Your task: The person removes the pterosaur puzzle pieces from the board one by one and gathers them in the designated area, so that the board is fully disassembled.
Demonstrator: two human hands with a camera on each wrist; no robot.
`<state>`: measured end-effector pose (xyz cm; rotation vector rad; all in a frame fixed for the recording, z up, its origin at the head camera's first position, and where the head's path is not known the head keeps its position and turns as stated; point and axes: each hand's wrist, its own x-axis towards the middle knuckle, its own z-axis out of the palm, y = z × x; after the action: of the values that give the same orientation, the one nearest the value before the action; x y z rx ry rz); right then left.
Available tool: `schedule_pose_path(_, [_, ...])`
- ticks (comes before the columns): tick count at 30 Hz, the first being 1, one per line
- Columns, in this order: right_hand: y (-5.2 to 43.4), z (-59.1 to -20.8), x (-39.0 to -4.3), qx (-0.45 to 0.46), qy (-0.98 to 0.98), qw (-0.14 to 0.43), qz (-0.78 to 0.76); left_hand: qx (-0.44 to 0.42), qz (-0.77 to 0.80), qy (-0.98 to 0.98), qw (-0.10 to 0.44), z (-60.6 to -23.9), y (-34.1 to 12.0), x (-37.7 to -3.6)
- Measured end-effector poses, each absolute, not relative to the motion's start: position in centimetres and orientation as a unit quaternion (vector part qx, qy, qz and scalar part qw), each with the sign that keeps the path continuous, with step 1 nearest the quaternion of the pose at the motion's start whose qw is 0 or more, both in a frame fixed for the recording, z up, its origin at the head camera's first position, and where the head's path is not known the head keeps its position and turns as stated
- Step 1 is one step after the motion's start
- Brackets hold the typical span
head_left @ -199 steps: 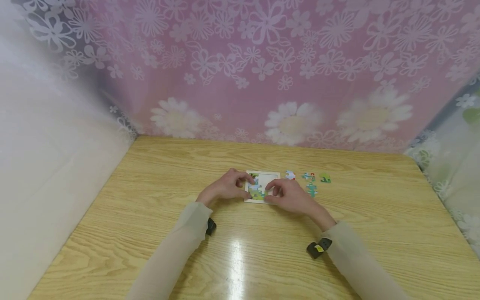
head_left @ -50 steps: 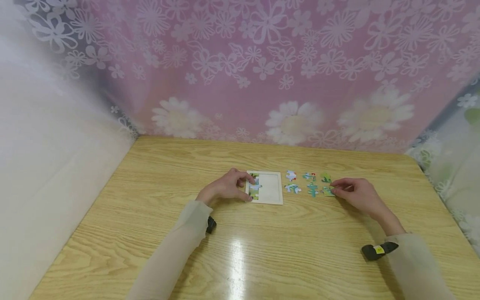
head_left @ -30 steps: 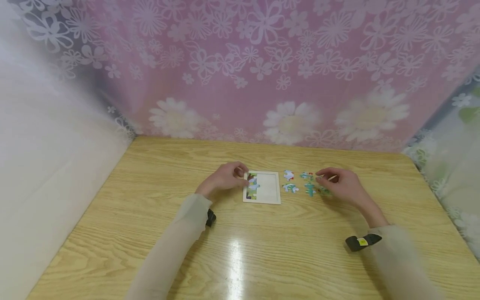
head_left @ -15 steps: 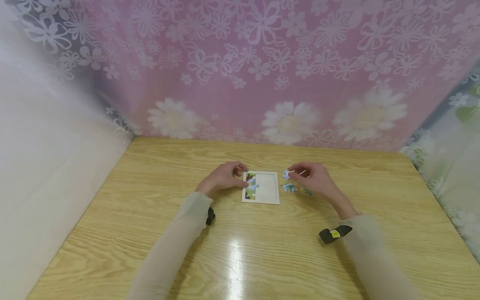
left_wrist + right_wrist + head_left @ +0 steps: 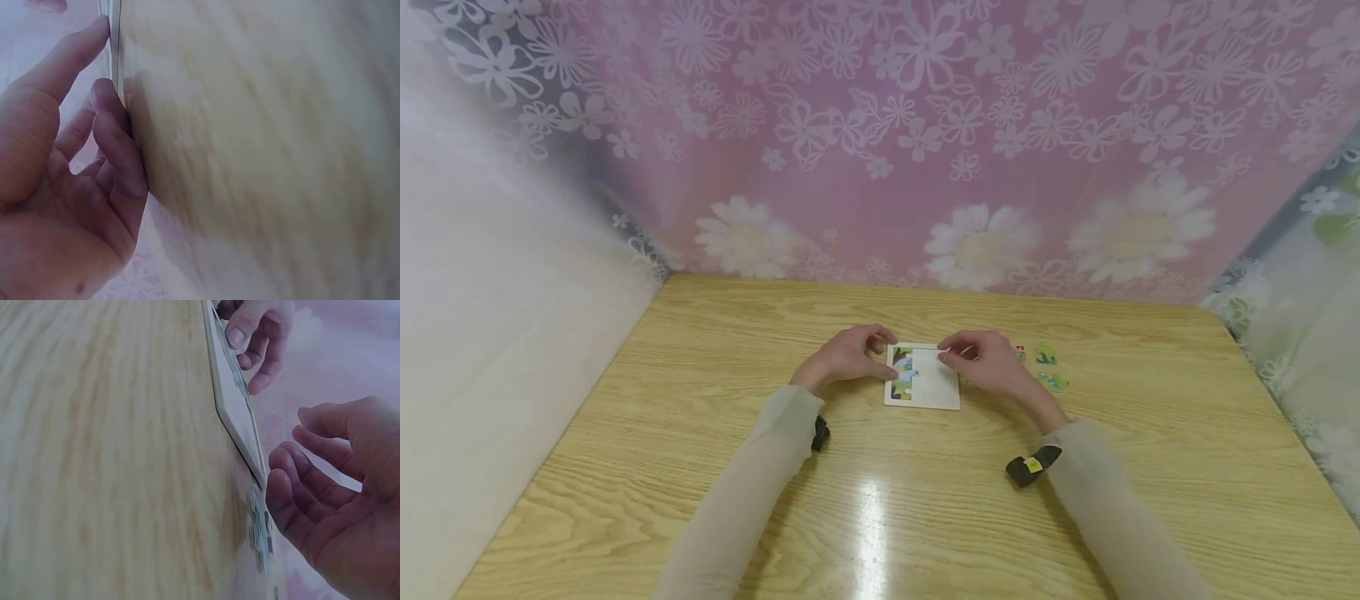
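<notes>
A shallow pale puzzle tray [image 5: 938, 385] lies on the table. Picture pieces [image 5: 903, 374] fill its left column; the rest shows bare backing. My left hand [image 5: 846, 358] grips the tray at its left side, thumb on the rim and index finger at the far left corner. In the left wrist view the other fingers curl beside the edge. My right hand [image 5: 988, 362] is over the tray's far right corner, fingers loosely bent. Nothing shows between its fingers in the right wrist view [image 5: 340, 487]. Jigsaw pieces [image 5: 258, 528] lie below it, some hidden by the hand in the head view.
Right of my right hand lie loose jigsaw pieces: a green one [image 5: 1046, 355], a green and blue one [image 5: 1055, 382] and a red-edged one [image 5: 1021, 352]. A flowered pink curtain [image 5: 880, 150] hangs behind the wooden table [image 5: 737, 333].
Earlier the tray's lower middle held a green piece, later seen on the table at the right. My right hand has since moved left across the loose pieces; my left index finger shifted to the corner.
</notes>
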<state>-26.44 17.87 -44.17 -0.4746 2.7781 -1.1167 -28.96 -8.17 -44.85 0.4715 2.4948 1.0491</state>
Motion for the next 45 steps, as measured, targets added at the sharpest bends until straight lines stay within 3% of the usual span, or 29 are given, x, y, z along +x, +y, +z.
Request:
schedule_pose_path(22, [14.6, -44.9, -28.0, -0.189, 0.907, 0.110, -0.360, 0.152, 0.385, 0.886, 0.210, -44.9, -8.0, -29.0])
schedule_pose_path(45, [13.7, -45.4, -28.7, -0.191, 0.923, 0.090, -0.321, 0.145, 0.390, 0.884, 0.211, -45.0, -8.0, -29.2])
